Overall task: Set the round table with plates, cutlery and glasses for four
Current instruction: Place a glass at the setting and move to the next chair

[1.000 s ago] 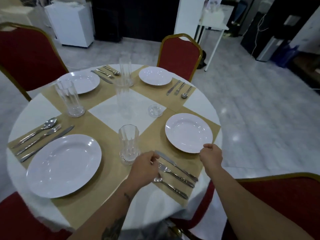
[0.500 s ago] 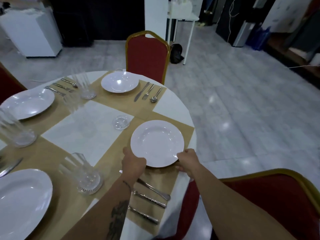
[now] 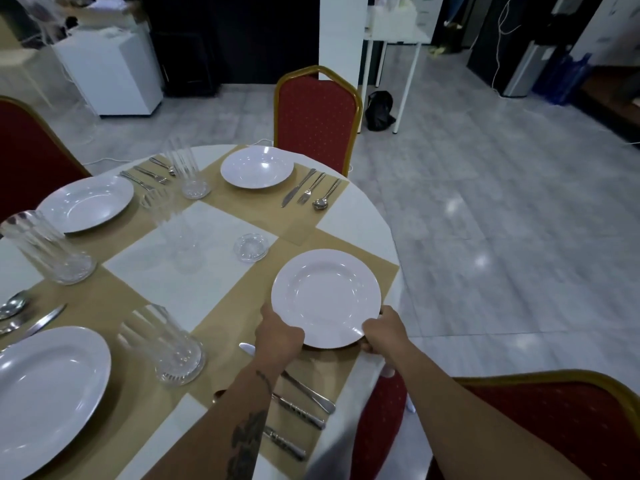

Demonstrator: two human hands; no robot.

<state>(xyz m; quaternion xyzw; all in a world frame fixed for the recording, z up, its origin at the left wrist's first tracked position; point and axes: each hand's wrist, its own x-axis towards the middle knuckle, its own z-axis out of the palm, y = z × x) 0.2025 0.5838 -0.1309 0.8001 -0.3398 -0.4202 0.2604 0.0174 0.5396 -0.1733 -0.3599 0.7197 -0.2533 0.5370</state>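
1. Head view, far left: a near-left plate [image 3: 48,393] lay on a tan mat [image 3: 104,299] at the near edge of the round counter [image 3: 360,216]. A spoon [image 3: 12,304] and a knife [image 3: 46,318] lay just beyond it.
2. A tall ribbed glass [image 3: 48,252] stood upright behind them, and a back-left plate [image 3: 86,204] sat farther back.
3. Toward the middle, a near glass [image 3: 166,351] stood upright just left of the left forearm. A blurred glass [image 3: 176,233] and a far glass [image 3: 188,174] stood beyond it.
4. A small clear dish [image 3: 251,247] sat at the edge of the white centre square. A far plate [image 3: 257,167] lay in front of a red chair [image 3: 317,119], with a far cutlery set [image 3: 306,188] just to its right.
5. The left hand [image 3: 280,336] gripped the near-left rim of the held plate [image 3: 325,297], fingers curled round the edge. The near cutlery [image 3: 304,400] lay partly under that forearm.
6. The held plate was over the tan mat at the counter's right edge. Whether it rested there or hung just above could not be told.
7. The right hand [image 3: 382,330] gripped the plate's near-right rim, fingers curled beneath it. A second red chair [image 3: 554,427] stood at the near right.
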